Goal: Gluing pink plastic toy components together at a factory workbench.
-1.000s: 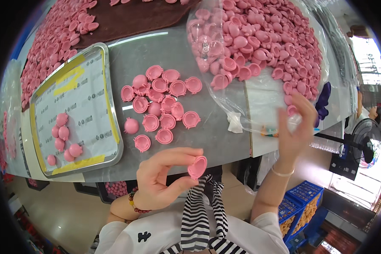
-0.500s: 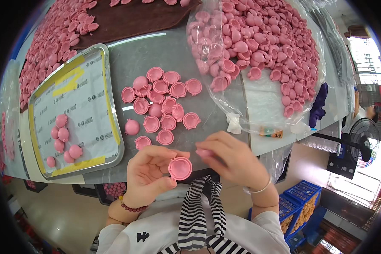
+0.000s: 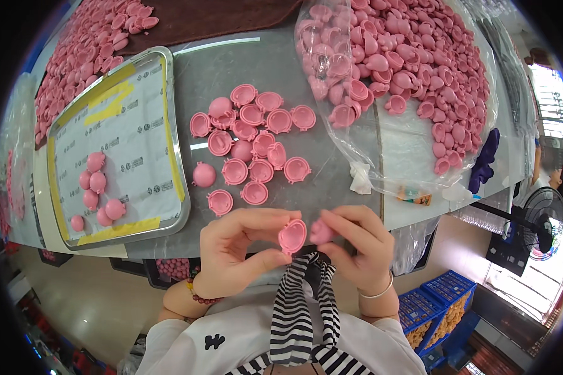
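Observation:
My left hand (image 3: 247, 250) pinches a pink plastic half-shell (image 3: 293, 236) between thumb and fingers, its hollow side tilted toward the right. Facing it, a small gap away, my right hand (image 3: 360, 247) grips a smaller pink piece (image 3: 321, 232) that the fingers partly cover. Both hands are just over the table's near edge. Beyond them lies a loose group of pink half-shells (image 3: 254, 193), mostly hollow side up, with a few round side up. Several closed-looking pink balls (image 3: 97, 182) rest on a paper-lined metal tray (image 3: 182, 212) to the left.
A large heap of pink shells (image 3: 413, 69) spills from a clear plastic bag (image 3: 331, 134) at the far right. Another heap (image 3: 84, 69) lies at the far left by a brown cloth (image 3: 213, 22). A purple object (image 3: 483, 161) sits at the right edge. Blue crates (image 3: 447, 287) stand below.
My hands have come closer together, the right moving in beside the half-shell. The half-shell has turned from facing up toward the right. The whole view has shifted slightly.

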Action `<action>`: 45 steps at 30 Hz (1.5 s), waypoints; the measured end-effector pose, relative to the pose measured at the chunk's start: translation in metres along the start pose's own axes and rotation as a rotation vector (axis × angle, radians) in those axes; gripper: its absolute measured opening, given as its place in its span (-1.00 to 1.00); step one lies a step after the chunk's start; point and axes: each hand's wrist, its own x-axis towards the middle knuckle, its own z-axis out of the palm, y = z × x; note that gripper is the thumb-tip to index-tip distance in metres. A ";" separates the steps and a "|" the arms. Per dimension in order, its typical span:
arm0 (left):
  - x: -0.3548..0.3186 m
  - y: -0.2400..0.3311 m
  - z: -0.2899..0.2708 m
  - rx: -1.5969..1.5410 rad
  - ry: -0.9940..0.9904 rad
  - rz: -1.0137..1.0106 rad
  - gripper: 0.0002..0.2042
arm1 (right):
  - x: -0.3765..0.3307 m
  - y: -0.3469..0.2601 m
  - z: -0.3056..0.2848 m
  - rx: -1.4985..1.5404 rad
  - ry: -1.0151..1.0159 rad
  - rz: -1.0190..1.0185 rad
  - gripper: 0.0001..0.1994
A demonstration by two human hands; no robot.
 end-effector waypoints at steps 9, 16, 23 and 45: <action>-0.001 0.003 0.007 0.329 -0.047 0.046 -0.65 | 0.003 0.000 0.010 0.223 0.182 -0.215 -0.62; 0.005 0.003 0.007 0.352 -0.059 0.046 -0.65 | -0.002 -0.001 0.013 0.047 0.240 -0.278 -0.65; 0.010 -0.003 0.011 0.323 -0.042 0.044 -0.59 | -0.008 -0.005 0.033 0.077 0.417 -0.322 -0.68; 0.006 0.011 0.001 -0.508 -0.129 -0.277 -0.57 | -0.071 0.143 -0.092 -0.357 1.356 0.311 -0.44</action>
